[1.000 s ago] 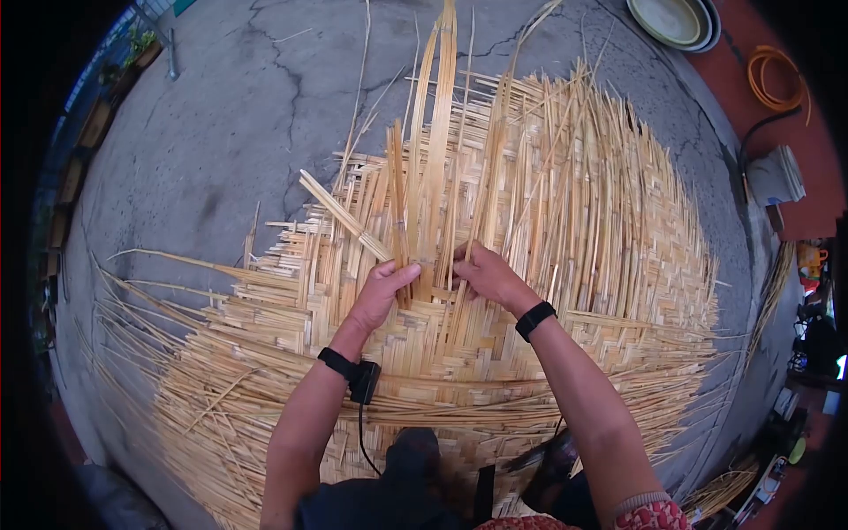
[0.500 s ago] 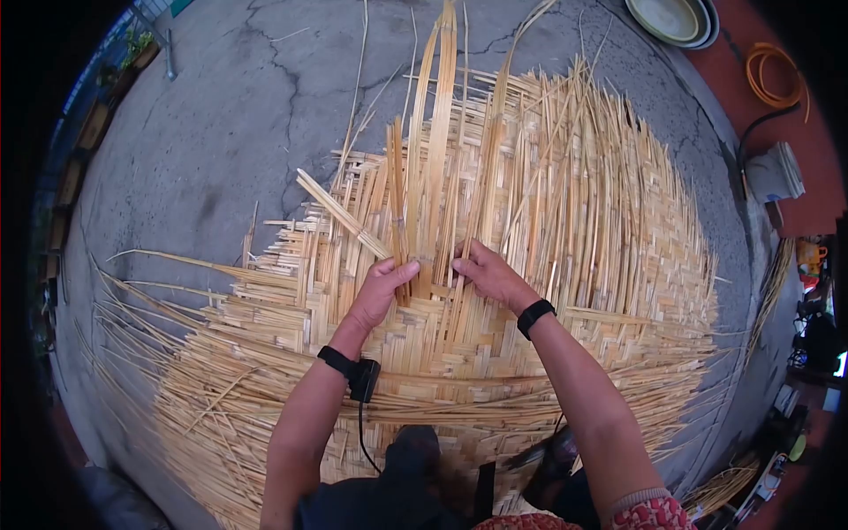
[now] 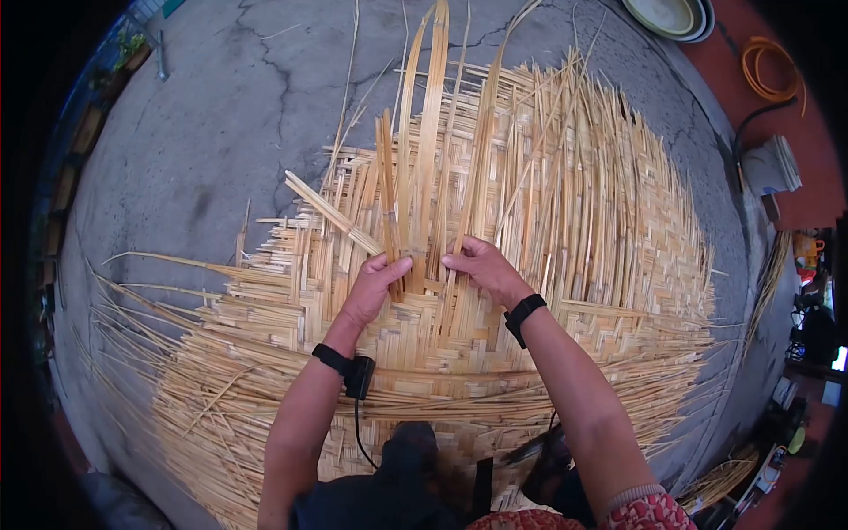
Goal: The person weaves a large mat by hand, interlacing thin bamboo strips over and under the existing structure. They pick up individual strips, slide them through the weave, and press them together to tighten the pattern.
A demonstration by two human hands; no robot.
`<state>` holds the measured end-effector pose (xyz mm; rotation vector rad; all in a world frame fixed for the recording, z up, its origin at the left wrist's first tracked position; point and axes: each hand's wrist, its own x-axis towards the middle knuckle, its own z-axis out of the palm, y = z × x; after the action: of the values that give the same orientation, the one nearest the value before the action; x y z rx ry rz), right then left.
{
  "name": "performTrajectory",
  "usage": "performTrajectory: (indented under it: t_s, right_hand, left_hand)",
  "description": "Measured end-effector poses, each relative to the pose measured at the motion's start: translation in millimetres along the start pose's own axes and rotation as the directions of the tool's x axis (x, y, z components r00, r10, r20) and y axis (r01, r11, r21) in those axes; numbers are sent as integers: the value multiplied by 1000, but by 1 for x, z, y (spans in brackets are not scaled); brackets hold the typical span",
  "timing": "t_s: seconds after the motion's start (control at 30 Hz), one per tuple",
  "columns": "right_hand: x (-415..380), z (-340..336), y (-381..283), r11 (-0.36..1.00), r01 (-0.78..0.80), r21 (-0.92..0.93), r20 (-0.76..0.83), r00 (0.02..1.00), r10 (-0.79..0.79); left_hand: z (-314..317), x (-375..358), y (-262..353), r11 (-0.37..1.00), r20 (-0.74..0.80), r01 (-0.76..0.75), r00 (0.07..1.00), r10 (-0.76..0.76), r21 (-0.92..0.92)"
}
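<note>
A large woven mat of flat, straw-coloured reed strips (image 3: 415, 340) lies beneath both hands. My left hand (image 3: 375, 284) is closed on several reed strips near the mat's middle; a short bundle (image 3: 331, 212) points up and left from it, and a darker upright bundle (image 3: 387, 190) rises beside the thumb. My right hand (image 3: 488, 272) pinches a narrow reed strip (image 3: 452, 115) between thumb and fingers, just right of the left hand. Between the hands, long wide strips (image 3: 430, 115) run upward and bend past the mat's far edge. The fingertips partly hide the weave.
Loose strip ends (image 3: 132, 327) fan out over the cracked concrete floor (image 3: 190, 177) at left. Basins (image 3: 667, 18), an orange hose (image 3: 767, 71) and a pale bucket (image 3: 768, 172) stand at the right. My legs (image 3: 389, 477) are at the mat's near side.
The view has shifted slightly, so the mat appears a little further left. My right fingertips are slightly closer to my left thumb; both hands keep their grip.
</note>
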<state>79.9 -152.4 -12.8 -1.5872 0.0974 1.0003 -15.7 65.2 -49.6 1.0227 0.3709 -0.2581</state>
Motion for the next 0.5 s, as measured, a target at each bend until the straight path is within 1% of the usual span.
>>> performTrajectory:
  t_s: [0.03, 0.07, 0.1, 0.13, 0.17, 0.2, 0.23, 0.27, 0.33, 0.37, 0.47, 0.5]
  right_hand:
    - [-1, 2, -1, 999, 32, -34, -11, 999, -33]
    - [5, 5, 8, 999, 30, -33, -10, 999, -31]
    - [14, 8, 25, 973, 174, -152, -92, 978, -189]
    - [16, 14, 30, 913, 300, -278, -153, 924, -350]
    - [16, 17, 35, 913, 299, -276, -151, 925, -349]
    - [13, 23, 33, 827, 285, -484, -172, 896, -409]
    - [10, 28, 30, 702, 247, -668, -178, 863, -473]
    - [9, 30, 28, 703, 249, -666, -176, 863, -473]
    - [8, 33, 27, 666, 284, -690, -180, 824, -538]
    - [6, 33, 26, 665, 285, -691, -178, 824, -538]
    - [3, 32, 21, 695, 304, -652, -201, 814, -545]
    - [4, 31, 20, 731, 234, -641, -247, 839, -485]
  left_hand:
    - [0, 0, 0, 1000, -1, 1, 1000, -1, 0]
    - [0, 0, 0, 1000, -4, 4, 1000, -4, 2]
    - [1, 0, 0, 1000, -7, 7, 1000, -7, 4]
    - [0, 0, -1, 1000, -9, 9, 1000, -9, 4]
    - [-1, 1, -3, 1000, -4, 21, 1000, -21, 2]
    - [-2, 1, -3, 999, -1, 32, 999, -32, 0]
    - [-3, 1, -3, 999, -3, 33, 999, -32, 3]
    - [-3, 1, -4, 1000, -6, 27, 1000, -27, 1]
    - [-3, 0, -4, 1000, -11, 19, 1000, -19, -3]
    - [-3, 0, -4, 1000, -8, 23, 1000, -23, -7]
    - [-5, 1, -5, 1000, -5, 22, 1000, -22, -8]
    - [-5, 2, -5, 1000, -4, 21, 1000, -21, -1]
